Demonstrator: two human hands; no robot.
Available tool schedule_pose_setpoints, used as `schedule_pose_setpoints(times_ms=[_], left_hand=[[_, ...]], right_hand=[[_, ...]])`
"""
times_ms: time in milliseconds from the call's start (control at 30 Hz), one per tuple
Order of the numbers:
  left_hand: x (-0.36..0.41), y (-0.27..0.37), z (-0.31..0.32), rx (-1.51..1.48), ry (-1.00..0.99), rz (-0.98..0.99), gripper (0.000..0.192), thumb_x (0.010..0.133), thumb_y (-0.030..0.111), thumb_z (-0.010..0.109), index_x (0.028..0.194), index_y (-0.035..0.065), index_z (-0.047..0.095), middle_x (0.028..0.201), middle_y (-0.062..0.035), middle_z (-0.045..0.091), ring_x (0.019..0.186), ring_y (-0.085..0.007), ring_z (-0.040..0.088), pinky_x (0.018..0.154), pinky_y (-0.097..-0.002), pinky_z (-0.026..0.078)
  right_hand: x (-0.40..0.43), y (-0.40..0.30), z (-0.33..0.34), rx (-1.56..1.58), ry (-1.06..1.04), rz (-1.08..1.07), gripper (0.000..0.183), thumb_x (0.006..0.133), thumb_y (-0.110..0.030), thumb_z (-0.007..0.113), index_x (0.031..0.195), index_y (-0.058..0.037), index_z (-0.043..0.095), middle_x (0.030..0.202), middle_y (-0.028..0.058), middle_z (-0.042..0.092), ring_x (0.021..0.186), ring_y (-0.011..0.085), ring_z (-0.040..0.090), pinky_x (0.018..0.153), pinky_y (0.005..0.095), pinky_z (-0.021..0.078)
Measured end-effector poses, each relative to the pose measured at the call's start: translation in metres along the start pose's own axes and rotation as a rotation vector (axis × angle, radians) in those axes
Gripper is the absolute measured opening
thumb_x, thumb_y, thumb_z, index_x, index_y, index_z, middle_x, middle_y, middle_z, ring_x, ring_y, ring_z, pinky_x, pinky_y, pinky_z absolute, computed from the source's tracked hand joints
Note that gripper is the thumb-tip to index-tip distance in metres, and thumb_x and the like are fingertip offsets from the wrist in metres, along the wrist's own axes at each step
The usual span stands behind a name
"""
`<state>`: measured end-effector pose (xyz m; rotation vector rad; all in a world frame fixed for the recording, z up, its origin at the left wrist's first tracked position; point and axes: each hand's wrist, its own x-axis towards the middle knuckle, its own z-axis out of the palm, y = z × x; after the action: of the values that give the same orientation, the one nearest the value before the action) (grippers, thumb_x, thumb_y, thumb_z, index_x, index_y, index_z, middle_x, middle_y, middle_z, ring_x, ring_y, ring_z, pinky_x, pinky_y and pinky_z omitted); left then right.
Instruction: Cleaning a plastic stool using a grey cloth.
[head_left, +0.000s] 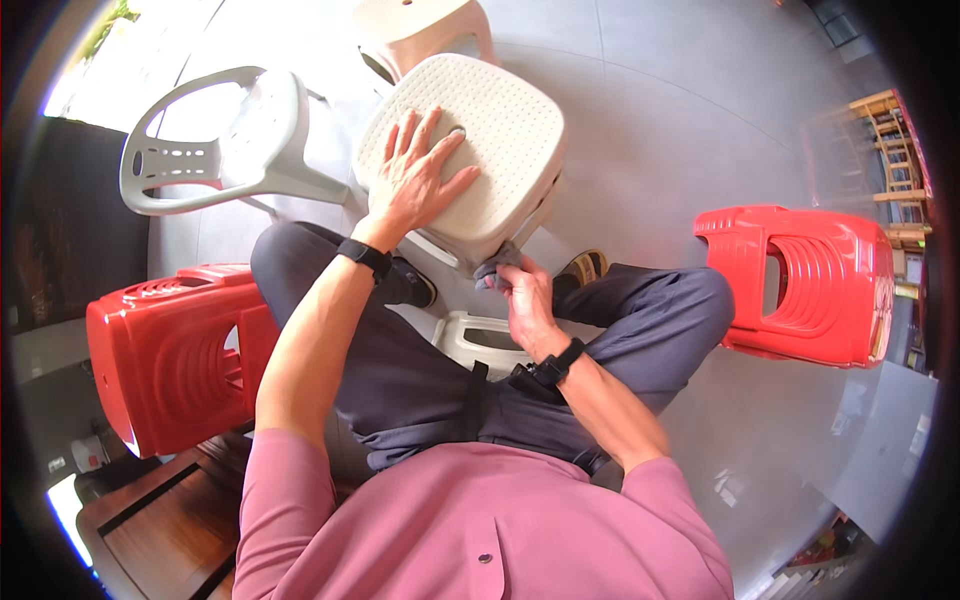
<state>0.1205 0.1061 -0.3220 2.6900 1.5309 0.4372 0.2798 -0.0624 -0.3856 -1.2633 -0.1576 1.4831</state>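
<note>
A cream plastic stool (495, 112) stands before me, its dotted seat uppermost with a small hole near the middle. Flat on that seat rests my left hand (420, 176), fingers spread and holding nothing. My right hand (529, 289) grips a dark grey cloth (499, 264) against the stool's near corner, low on its side. Most of the stool's legs are hidden beneath the seat. Between my legs, part of another pale plastic stool (450, 337) shows, the rest covered by my body and right arm.
Left of the cream stool is a grey plastic armchair (281, 142). Another beige stool (420, 30) stands behind it. Red plastic stools flank me, one at left (172, 360) and one at right (810, 285). Wooden furniture (165, 532) lies at lower left, and a wooden rack (896, 157) at far right.
</note>
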Motion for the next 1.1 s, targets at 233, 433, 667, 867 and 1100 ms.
schedule_pose_setpoints(times_ms=[233, 433, 667, 867, 1100], left_hand=[[0.004, 0.006, 0.002, -0.014, 0.033, 0.042, 0.061, 0.098, 0.059, 0.063, 0.142, 0.0168, 0.067, 0.166, -0.0161, 0.041, 0.155, -0.0415, 0.033, 0.128, -0.0536, 0.022], [0.003, 0.005, 0.001, -0.061, 0.041, 0.008, 0.056, 0.093, 0.055, 0.071, 0.136, 0.0176, 0.072, 0.165, -0.014, 0.044, 0.154, -0.0406, 0.035, 0.127, -0.0549, 0.024], [0.003, 0.004, -0.002, -0.067, 0.044, -0.018, 0.056, 0.092, 0.054, 0.072, 0.133, 0.0164, 0.072, 0.164, -0.0149, 0.044, 0.154, -0.0412, 0.033, 0.126, -0.0557, 0.026], [0.005, 0.007, -0.001, -0.128, 0.038, 0.014, 0.058, 0.091, 0.058, 0.069, 0.131, 0.016, 0.073, 0.164, -0.017, 0.042, 0.154, -0.0421, 0.033, 0.127, -0.0551, 0.025], [0.015, -0.027, -0.019, -0.148, -0.051, 0.185, 0.055, 0.094, 0.062, 0.065, 0.13, 0.0206, 0.074, 0.165, -0.0125, 0.043, 0.155, -0.0393, 0.034, 0.128, -0.0531, 0.025]], right_hand=[[0.009, -0.026, 0.012, -0.758, 0.109, -0.96, 0.055, 0.1, -0.012, 0.066, 0.15, 0.0032, 0.048, 0.144, 0.0237, 0.049, 0.134, 0.0346, 0.05, 0.116, 0.0435, 0.039], [0.051, -0.041, 0.016, -0.803, 0.115, -1.012, 0.065, 0.103, -0.016, 0.06, 0.162, -0.0037, 0.036, 0.161, 0.0296, 0.029, 0.149, 0.0472, 0.029, 0.125, 0.0518, 0.0225], [0.154, -0.132, 0.027, -0.924, 0.211, -1.011, 0.034, 0.097, -0.012, 0.066, 0.131, -0.0071, 0.066, 0.129, 0.019, 0.07, 0.119, 0.0417, 0.062, 0.105, 0.0478, 0.0457], [0.203, -0.171, 0.005, -0.646, -0.172, -0.53, 0.051, 0.106, -0.035, 0.052, 0.139, 0.0013, 0.066, 0.14, 0.0149, 0.068, 0.132, 0.0244, 0.059, 0.114, 0.0344, 0.0403], [0.167, -0.134, -0.015, -0.722, 0.04, -0.695, 0.047, 0.108, -0.036, 0.048, 0.123, 0.0034, 0.068, 0.12, 0.0202, 0.071, 0.113, 0.0336, 0.064, 0.102, 0.042, 0.0458]])
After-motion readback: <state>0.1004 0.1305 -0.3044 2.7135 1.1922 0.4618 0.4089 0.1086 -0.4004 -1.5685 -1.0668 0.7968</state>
